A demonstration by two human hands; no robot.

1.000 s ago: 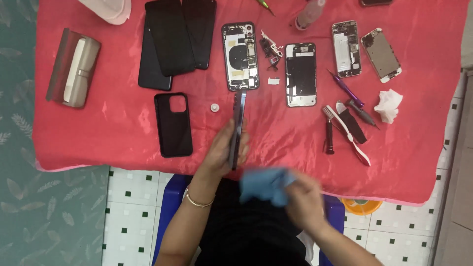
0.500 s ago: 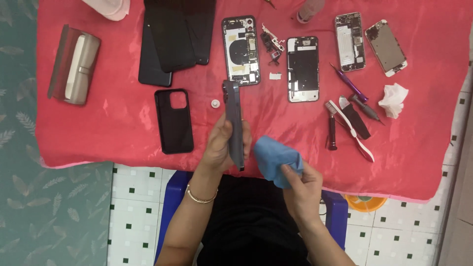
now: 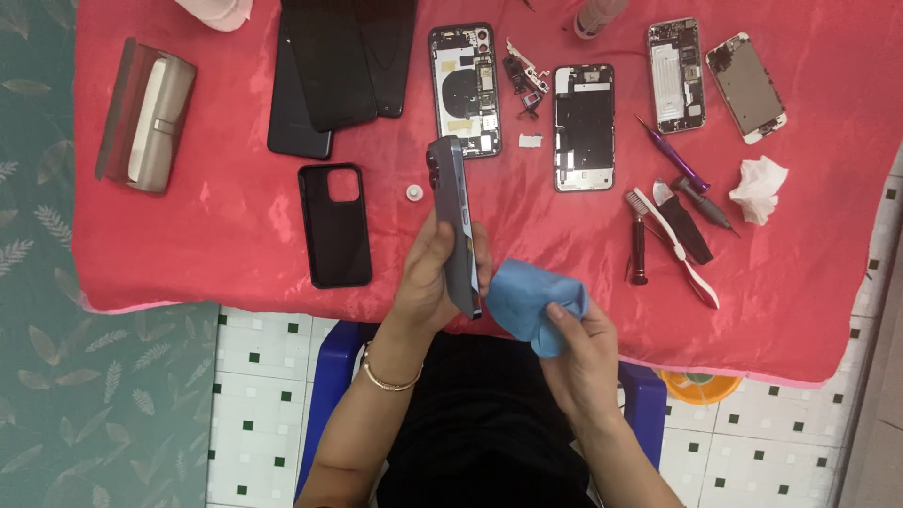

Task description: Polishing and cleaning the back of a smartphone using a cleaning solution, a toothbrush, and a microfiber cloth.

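Fingers of the left hand (image 3: 428, 277) grip the phone (image 3: 453, 224) edge-on; the right hand (image 3: 574, 353), bunching the blue cloth (image 3: 527, 303), has risen toward its four-o'clock corner, seemingly for wiping.

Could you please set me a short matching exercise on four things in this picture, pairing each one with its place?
Things:
1. phone
2. blue cloth
3. black case
4. tissue

Places:
A. lying flat on the red cover, left of the hands
B. held on edge in the left hand
C. near the table's right edge
D. bunched in the right hand

Pairs: 1-B, 2-D, 3-A, 4-C
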